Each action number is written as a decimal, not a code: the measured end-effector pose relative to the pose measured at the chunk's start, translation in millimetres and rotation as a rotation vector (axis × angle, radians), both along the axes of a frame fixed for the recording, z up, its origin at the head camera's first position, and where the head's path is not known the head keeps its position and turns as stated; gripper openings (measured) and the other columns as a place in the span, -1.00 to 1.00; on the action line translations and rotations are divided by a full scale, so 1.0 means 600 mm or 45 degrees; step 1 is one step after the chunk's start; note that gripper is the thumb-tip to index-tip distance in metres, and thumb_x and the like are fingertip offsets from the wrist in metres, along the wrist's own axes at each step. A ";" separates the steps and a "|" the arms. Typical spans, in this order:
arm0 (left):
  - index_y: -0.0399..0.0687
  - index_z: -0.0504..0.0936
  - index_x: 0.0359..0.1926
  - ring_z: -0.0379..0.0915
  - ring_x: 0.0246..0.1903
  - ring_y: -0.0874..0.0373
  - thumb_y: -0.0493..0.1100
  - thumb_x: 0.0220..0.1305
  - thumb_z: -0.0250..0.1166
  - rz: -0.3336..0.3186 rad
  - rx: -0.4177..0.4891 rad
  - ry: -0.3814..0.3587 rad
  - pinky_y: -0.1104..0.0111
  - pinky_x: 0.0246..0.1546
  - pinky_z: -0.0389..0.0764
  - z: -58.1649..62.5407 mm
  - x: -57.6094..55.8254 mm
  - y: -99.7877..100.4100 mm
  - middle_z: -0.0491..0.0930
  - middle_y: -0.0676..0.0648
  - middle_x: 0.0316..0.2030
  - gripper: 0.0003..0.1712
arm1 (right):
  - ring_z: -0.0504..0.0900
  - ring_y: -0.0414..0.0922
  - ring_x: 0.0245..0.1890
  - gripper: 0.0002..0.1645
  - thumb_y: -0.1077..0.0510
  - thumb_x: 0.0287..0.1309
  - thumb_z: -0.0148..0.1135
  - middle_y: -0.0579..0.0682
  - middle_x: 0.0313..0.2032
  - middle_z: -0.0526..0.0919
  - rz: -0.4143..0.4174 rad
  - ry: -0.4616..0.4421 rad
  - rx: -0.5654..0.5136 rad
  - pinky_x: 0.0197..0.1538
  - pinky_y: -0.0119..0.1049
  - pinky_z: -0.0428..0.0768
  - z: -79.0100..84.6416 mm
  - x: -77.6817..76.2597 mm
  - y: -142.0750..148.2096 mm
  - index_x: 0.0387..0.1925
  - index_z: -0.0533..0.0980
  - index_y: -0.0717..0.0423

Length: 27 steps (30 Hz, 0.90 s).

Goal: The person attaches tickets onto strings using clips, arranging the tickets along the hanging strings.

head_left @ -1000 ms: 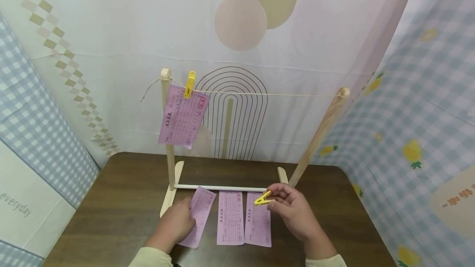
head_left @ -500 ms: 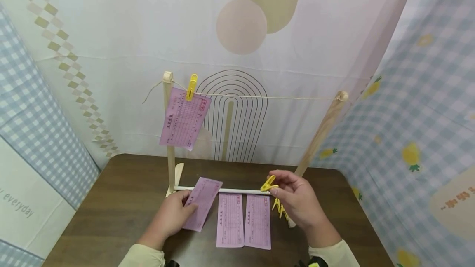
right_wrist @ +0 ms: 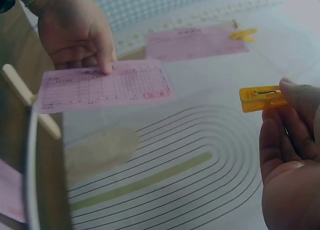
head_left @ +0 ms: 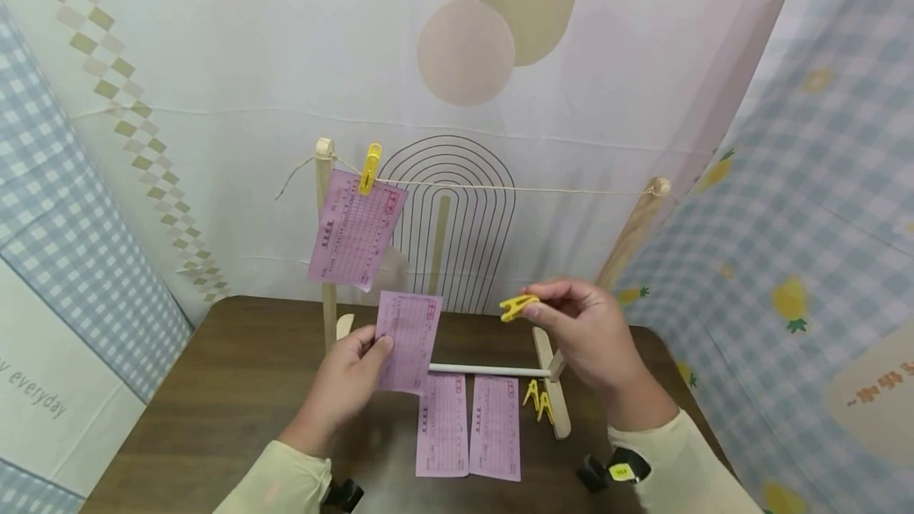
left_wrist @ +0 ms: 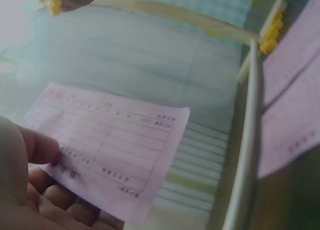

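Observation:
My left hand (head_left: 347, 375) pinches a pink printed slip (head_left: 410, 339) along its left edge, thumb on the printed face, raised above the table. In the right wrist view the same slip lies across the left fingers. My right hand (head_left: 589, 331) pinches a yellow clothespin (head_left: 517, 308) between thumb and fingers, its nose pointing left toward the slip. A string (head_left: 528, 188) runs above both hands. From its left end hangs another pink slip (head_left: 357, 232), held by a yellow clothespin (head_left: 370, 169).
Two pink slips (head_left: 442, 435) lie side by side on the brown table (head_left: 236, 387). Two yellow clothespins (head_left: 545, 407) sit near the right foot (head_left: 560, 415) of the wooden stand. A white rod (head_left: 493, 370) joins the stand's feet low down. Patterned cloth (head_left: 250, 38) hangs behind.
My left hand has picked the slip up off the table and turned it more upright. The right hand has risen with its clothespin, uncovering the two clothespins by the stand's foot.

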<state>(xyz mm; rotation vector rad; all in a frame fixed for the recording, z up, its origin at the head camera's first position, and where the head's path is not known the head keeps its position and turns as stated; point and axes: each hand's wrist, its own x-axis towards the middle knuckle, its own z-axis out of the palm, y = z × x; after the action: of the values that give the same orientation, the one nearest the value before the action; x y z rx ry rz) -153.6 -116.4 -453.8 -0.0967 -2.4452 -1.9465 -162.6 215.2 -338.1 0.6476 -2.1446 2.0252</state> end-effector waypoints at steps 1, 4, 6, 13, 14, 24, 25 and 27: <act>-0.08 0.74 0.28 0.80 -0.05 0.05 -0.06 0.77 0.16 -0.006 0.021 0.009 0.21 -0.05 0.78 0.006 -0.003 0.003 0.86 -0.14 0.03 -0.66 | 0.87 -0.20 -0.07 -0.78 0.49 0.38 0.43 -0.09 -0.06 0.89 -0.012 0.013 0.008 0.07 -0.34 0.84 0.014 -0.003 -0.004 -0.02 0.78 0.27; -0.06 0.74 0.26 0.82 -0.01 0.02 -0.03 0.79 0.13 -0.023 0.055 0.045 0.17 -0.01 0.81 0.027 -0.011 0.012 0.86 -0.14 0.04 -0.66 | 0.86 -0.20 -0.08 -0.82 0.44 0.40 0.46 -0.08 -0.09 0.90 -0.061 0.058 0.067 0.08 -0.36 0.83 0.056 -0.012 -0.016 -0.02 0.79 0.28; -0.05 0.74 0.26 0.82 0.03 0.02 -0.01 0.80 0.12 -0.020 0.028 0.081 0.10 0.06 0.81 0.044 -0.015 0.018 0.86 -0.12 0.06 -0.64 | 0.85 -0.20 -0.10 -0.82 0.38 0.41 0.49 -0.09 -0.10 0.90 -0.100 0.111 0.152 0.07 -0.38 0.82 0.086 -0.017 -0.026 0.00 0.79 0.32; 0.04 0.72 0.28 0.81 0.11 -0.02 0.11 0.80 0.08 0.030 -0.050 0.149 -0.06 0.16 0.80 0.094 -0.026 0.036 0.85 -0.07 0.11 -0.59 | 0.88 -0.15 -0.06 -0.78 0.24 0.44 0.54 -0.09 -0.09 0.92 -0.092 0.216 0.293 0.10 -0.37 0.81 0.179 -0.035 -0.057 0.04 0.80 0.26; 0.05 0.72 0.26 0.81 0.10 -0.02 0.12 0.80 0.08 0.033 -0.044 0.159 -0.05 0.14 0.80 0.100 -0.028 0.037 0.84 -0.07 0.10 -0.59 | 0.88 -0.15 -0.06 -0.77 0.22 0.44 0.55 -0.09 -0.09 0.92 -0.099 0.228 0.319 0.09 -0.38 0.80 0.190 -0.038 -0.060 0.04 0.81 0.23; -0.01 0.75 0.30 0.81 0.08 -0.02 0.05 0.79 0.13 0.040 0.072 0.272 0.02 0.07 0.83 0.134 -0.042 0.047 0.85 -0.10 0.10 -0.60 | 0.82 -0.13 -0.06 -0.76 0.06 0.47 0.55 -0.14 -0.07 0.91 -0.176 0.296 0.529 0.04 -0.37 0.76 0.263 -0.066 -0.095 0.07 0.85 0.04; 0.00 0.75 0.30 0.81 0.08 0.00 0.06 0.78 0.14 0.042 0.073 0.275 0.03 0.07 0.83 0.137 -0.042 0.048 0.85 -0.08 0.10 -0.60 | 0.82 -0.14 -0.07 -0.76 0.06 0.47 0.55 -0.14 -0.08 0.91 -0.182 0.295 0.542 0.04 -0.37 0.75 0.268 -0.067 -0.098 0.07 0.85 0.03; 0.04 0.76 0.31 0.82 0.09 0.03 0.07 0.77 0.16 0.043 0.067 0.280 0.04 0.06 0.84 0.143 -0.043 0.052 0.85 -0.04 0.10 -0.61 | 0.83 -0.12 -0.07 -0.76 0.03 0.48 0.54 -0.14 -0.10 0.91 -0.197 0.295 0.570 0.04 -0.36 0.75 0.278 -0.071 -0.105 0.06 0.85 0.00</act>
<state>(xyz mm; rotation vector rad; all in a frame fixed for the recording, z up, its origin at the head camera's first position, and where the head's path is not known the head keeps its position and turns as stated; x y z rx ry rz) -179.5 -85.4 -368.3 -0.2524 -2.2412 -1.8734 -205.0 152.3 -171.4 0.6995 -2.4274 1.3268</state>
